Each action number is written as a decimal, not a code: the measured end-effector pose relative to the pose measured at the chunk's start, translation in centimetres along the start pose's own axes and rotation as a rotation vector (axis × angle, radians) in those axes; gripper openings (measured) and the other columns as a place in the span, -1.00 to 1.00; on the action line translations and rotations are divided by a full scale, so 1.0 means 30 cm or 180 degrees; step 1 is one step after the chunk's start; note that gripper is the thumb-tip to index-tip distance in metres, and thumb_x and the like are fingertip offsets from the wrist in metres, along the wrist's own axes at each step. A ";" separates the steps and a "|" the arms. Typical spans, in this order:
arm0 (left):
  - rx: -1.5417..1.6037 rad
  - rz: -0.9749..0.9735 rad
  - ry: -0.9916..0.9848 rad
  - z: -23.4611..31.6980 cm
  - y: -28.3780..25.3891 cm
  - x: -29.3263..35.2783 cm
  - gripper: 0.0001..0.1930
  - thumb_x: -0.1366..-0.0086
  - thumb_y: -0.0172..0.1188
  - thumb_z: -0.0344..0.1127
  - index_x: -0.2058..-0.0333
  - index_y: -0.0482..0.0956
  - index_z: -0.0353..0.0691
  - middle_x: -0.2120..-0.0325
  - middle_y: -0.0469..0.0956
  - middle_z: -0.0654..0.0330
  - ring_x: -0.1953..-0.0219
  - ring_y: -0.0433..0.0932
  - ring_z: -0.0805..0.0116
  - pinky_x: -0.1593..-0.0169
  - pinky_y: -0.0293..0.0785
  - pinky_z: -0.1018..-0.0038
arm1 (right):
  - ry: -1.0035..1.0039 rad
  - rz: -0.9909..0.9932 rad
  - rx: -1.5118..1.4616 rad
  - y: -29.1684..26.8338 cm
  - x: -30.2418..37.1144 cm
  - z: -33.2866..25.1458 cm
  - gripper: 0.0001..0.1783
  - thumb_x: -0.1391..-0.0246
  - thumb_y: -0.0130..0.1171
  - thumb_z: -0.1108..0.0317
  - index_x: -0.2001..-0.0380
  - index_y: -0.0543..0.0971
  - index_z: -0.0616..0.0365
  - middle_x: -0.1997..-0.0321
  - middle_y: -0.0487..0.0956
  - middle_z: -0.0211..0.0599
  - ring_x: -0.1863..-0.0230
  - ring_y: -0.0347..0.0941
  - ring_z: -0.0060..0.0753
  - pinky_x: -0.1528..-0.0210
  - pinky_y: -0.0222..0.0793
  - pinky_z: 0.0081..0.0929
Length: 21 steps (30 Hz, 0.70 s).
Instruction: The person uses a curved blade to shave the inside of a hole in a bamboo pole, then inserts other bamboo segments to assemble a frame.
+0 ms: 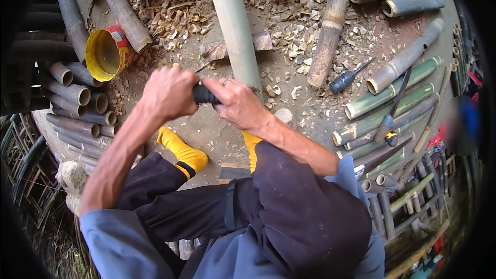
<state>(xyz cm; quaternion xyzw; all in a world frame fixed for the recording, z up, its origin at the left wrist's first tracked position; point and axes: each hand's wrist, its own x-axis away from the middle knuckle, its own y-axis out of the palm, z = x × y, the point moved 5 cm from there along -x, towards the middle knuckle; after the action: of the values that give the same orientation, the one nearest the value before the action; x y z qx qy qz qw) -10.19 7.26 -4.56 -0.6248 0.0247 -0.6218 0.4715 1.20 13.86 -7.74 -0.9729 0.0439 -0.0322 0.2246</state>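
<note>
Both my hands are closed around a tool with a black handle [205, 94], held over the ground in front of my knees. My left hand [168, 93] grips its left part and my right hand [238, 104] its right part. A thin dark piece shows just above the fingers; I cannot make out the tool's working end. Right beside my right hand is the near end of a thick, pale, scraped bamboo pole [232, 26], which runs away from me. The pole crosses a curved brown piece of bamboo [262, 42] on the ground.
Shavings [181, 20] litter the far ground. A yellow-and-red can [106, 54] stands at left near stacked bamboo tubes [72, 93]. To the right lie a pointed tool [343, 80], a brown bamboo piece [328, 39], green bamboo lengths [387, 101] and a saw [385, 156]. My yellow-socked foot [183, 150] is below.
</note>
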 end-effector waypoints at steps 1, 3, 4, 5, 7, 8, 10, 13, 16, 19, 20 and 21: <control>-0.0209 0.0116 0.0197 0.025 -0.042 -0.031 -0.82 0.24 0.21 -0.35 0.55 0.60 -0.25 0.66 0.55 0.02 0.56 0.59 0.10 0.43 0.56 0.25 | 0.0254 0.0059 -0.0131 -0.021 -0.004 0.019 -0.57 0.23 0.15 0.56 0.17 0.38 0.21 0.47 0.51 0.05 0.38 0.51 0.07 0.27 0.46 -0.15; -0.0582 0.0018 0.0578 0.071 -0.098 -0.110 -0.83 0.24 0.20 -0.36 0.57 0.59 -0.27 0.68 0.55 0.05 0.61 0.57 0.14 0.49 0.54 0.30 | 0.0384 0.0518 -0.0397 -0.059 -0.009 0.043 -0.62 0.22 0.12 0.57 0.21 0.38 0.22 0.50 0.51 0.07 0.42 0.51 0.09 0.32 0.46 -0.15; -0.0758 -0.0161 0.0750 0.079 -0.131 -0.154 -0.83 0.25 0.21 -0.36 0.57 0.59 -0.27 0.68 0.54 0.07 0.63 0.56 0.16 0.52 0.53 0.33 | 0.0388 0.0746 -0.0521 -0.073 -0.026 0.043 -0.64 0.21 0.11 0.57 0.23 0.39 0.22 0.51 0.51 0.08 0.44 0.51 0.10 0.34 0.46 -0.15; -0.0874 -0.0279 0.0749 0.065 -0.145 -0.185 -0.84 0.23 0.26 -0.34 0.59 0.59 -0.26 0.70 0.53 0.12 0.65 0.53 0.21 0.57 0.50 0.39 | 0.0591 0.0748 -0.0549 -0.066 -0.040 0.056 -0.64 0.19 0.09 0.56 0.21 0.38 0.20 0.53 0.51 0.06 0.46 0.52 0.08 0.38 0.48 -0.13; -0.0267 -0.0624 0.0375 0.008 -0.077 -0.152 -0.82 0.22 0.30 -0.27 0.59 0.60 -0.21 0.71 0.53 0.15 0.65 0.53 0.24 0.53 0.49 0.34 | 0.0787 0.0050 -0.0293 0.000 -0.032 0.068 -0.61 0.19 0.12 0.53 0.18 0.37 0.18 0.54 0.52 0.04 0.49 0.52 0.07 0.39 0.49 -0.09; 0.0069 -0.0795 0.0198 -0.032 -0.007 -0.137 -0.82 0.21 0.32 -0.24 0.60 0.60 -0.19 0.72 0.53 0.17 0.65 0.53 0.25 0.51 0.49 0.32 | 0.0898 -0.0317 -0.0149 0.017 -0.022 0.081 -0.59 0.19 0.13 0.51 0.17 0.37 0.16 0.54 0.52 0.02 0.50 0.52 0.07 0.40 0.49 -0.07; 0.1959 -0.1218 0.0210 -0.034 0.236 0.035 -0.76 0.12 0.34 -0.22 0.49 0.58 -0.23 0.68 0.55 0.15 0.67 0.49 0.38 0.56 0.43 0.42 | 0.0196 -0.1225 0.0623 -0.012 0.015 -0.012 -0.38 0.13 0.21 0.36 -0.06 0.30 0.17 0.35 0.54 0.00 0.29 0.54 -0.11 0.20 0.50 -0.22; 0.4729 -0.1058 -0.0980 0.056 0.363 0.294 -0.74 -0.03 0.29 -0.23 0.50 0.49 -0.33 0.73 0.45 0.23 0.76 0.38 0.52 0.69 0.26 0.57 | -0.0689 -0.0044 0.0329 -0.134 0.136 -0.139 -0.28 0.07 0.24 0.27 -0.18 0.23 0.15 0.20 0.51 -0.06 0.13 0.49 -0.25 0.03 0.43 -0.38; 0.4152 0.0721 -0.0893 0.201 0.365 0.256 -0.57 -0.07 0.31 -0.10 0.26 0.48 -0.37 0.59 0.52 0.17 0.57 0.48 0.42 0.48 0.44 0.43 | 0.0774 0.0580 -0.1217 -0.242 0.179 -0.092 -0.26 0.03 0.23 0.26 -0.22 0.21 0.13 0.14 0.48 -0.14 0.08 0.44 -0.35 -0.02 0.36 -0.47; 0.3194 0.0897 0.0789 0.405 0.328 0.215 -0.18 -0.01 0.34 0.07 -0.07 0.30 -0.48 0.02 0.38 -0.17 -0.03 0.42 0.16 -0.06 0.36 0.37 | 0.1881 0.0093 -0.2018 -0.224 0.277 -0.021 -0.34 -0.02 0.15 0.32 -0.20 0.23 0.18 0.19 0.47 -0.13 0.15 0.45 -0.36 0.05 0.39 -0.49; 0.3525 0.0369 0.0755 0.438 0.355 0.201 -0.12 0.00 0.33 0.10 -0.10 0.25 -0.51 -0.05 0.33 -0.17 -0.10 0.37 0.13 -0.10 0.34 0.38 | 0.1934 0.0145 -0.1459 -0.237 0.335 0.020 -0.37 -0.04 0.10 0.35 -0.20 0.23 0.22 0.21 0.47 -0.11 0.18 0.45 -0.37 0.09 0.40 -0.49; 0.4626 -0.0024 0.0502 0.435 0.408 0.167 -0.10 -0.01 0.32 0.12 -0.11 0.23 -0.53 -0.08 0.30 -0.18 -0.13 0.34 0.13 -0.09 0.36 0.34 | 0.1965 0.0167 -0.0865 -0.238 0.389 0.008 -0.42 -0.06 0.02 0.38 -0.19 0.26 0.20 0.21 0.50 -0.03 0.24 0.51 -0.28 0.18 0.43 -0.39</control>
<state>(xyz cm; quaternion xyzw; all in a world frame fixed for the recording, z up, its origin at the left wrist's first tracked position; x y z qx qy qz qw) 8.19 4.68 -5.51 -0.1076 -0.3625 -0.5259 0.7619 13.33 19.20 -4.30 -0.9369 0.1387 -0.3133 0.0697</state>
